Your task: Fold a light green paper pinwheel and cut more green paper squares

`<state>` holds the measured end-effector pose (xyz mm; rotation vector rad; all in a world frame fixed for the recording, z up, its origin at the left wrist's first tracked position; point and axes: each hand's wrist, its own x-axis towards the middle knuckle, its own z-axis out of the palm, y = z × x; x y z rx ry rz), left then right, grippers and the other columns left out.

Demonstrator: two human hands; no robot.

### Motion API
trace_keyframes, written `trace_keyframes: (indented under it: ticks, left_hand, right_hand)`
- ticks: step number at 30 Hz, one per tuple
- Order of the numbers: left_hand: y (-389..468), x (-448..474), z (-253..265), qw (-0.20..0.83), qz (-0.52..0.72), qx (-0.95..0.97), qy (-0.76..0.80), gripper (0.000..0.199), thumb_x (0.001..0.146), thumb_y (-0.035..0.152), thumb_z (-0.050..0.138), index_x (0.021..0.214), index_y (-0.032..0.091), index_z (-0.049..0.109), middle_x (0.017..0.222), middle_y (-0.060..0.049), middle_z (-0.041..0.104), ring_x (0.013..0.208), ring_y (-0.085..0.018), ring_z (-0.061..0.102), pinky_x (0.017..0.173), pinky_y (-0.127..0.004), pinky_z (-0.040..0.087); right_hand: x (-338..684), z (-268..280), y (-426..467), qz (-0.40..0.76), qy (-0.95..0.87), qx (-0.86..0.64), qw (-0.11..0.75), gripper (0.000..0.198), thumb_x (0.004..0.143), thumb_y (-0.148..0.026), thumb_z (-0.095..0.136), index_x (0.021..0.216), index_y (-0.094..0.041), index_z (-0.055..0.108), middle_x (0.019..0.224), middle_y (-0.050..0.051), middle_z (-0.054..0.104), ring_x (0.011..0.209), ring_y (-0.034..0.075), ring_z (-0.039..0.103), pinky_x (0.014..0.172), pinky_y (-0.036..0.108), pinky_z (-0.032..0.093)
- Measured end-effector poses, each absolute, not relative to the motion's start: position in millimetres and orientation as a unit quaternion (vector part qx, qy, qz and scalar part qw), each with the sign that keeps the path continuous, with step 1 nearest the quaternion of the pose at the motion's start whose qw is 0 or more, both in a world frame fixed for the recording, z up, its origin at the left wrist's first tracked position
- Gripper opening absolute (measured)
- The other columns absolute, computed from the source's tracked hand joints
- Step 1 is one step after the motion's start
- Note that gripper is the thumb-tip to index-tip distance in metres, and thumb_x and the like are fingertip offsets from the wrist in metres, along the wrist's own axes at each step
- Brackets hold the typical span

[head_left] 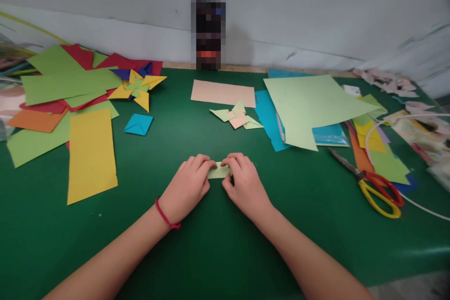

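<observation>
A small pale green strip of paper [215,171] lies on the green table between my two hands. My left hand [191,178] presses on its left end with curled fingers and the thumb close by. At its right end, my right hand [244,180] pinches the paper between thumb and fingertips. Both ends are partly covered by the fingers. Beyond my hands sits a folded pale green and peach paper piece [238,117], with a peach paper rectangle [222,93] behind it. A blue folded paper square [139,124] rests to the left.
Scissors [365,180] with red and yellow handles lie at the right, near a white cable [422,207]. Coloured sheets [63,85] and a yellow-and-blue paper star [138,85] fill the left. Large pale green paper [312,98] covers blue sheets. A blurred-out dark object [208,33] stands against the wall.
</observation>
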<state>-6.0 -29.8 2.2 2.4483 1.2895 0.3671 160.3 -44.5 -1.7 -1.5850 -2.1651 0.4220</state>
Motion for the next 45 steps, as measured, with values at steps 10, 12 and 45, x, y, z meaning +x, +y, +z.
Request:
trace_keyframes:
  ticks: [10,12,45]
  left_hand:
    - [-32.3,-15.8,3.3,0.178,0.121,0.875,0.434,0.04,0.076,0.0,0.039,0.109,0.018,0.049,0.11,-0.009,0.051,0.093,-0.02,0.048,0.078,-0.037,0.043]
    - [-32.1,-16.6,2.9,0.162,0.123,0.88,0.429,0.037,0.076,0.001,0.04,0.108,0.017,0.05,0.11,-0.009,0.051,0.092,-0.021,0.049,0.077,-0.037,0.043]
    - [-49.0,3.2,1.4,0.075,0.129,0.874,0.463,0.019,0.089,0.024,0.036,0.087,0.015,0.052,0.086,-0.006,0.053,0.079,-0.019,0.047,0.068,-0.032,0.038]
  right_hand:
    - [162.9,0.4,-44.9,0.149,-0.778,-0.566,0.228,0.02,0.078,-0.009,0.043,0.093,-0.017,0.053,0.097,0.009,0.053,0.089,0.022,0.048,0.075,0.035,0.038]
    - [165.0,1.4,-43.8,0.133,-0.775,-0.573,0.231,0.016,0.083,-0.017,0.044,0.097,-0.018,0.054,0.098,0.009,0.053,0.092,0.023,0.048,0.076,0.036,0.038]
    - [175.4,4.1,-46.9,0.193,-0.778,-0.57,0.18,0.009,0.083,-0.022,0.052,0.075,-0.02,0.049,0.07,0.0,0.056,0.067,0.014,0.05,0.06,0.025,0.036]
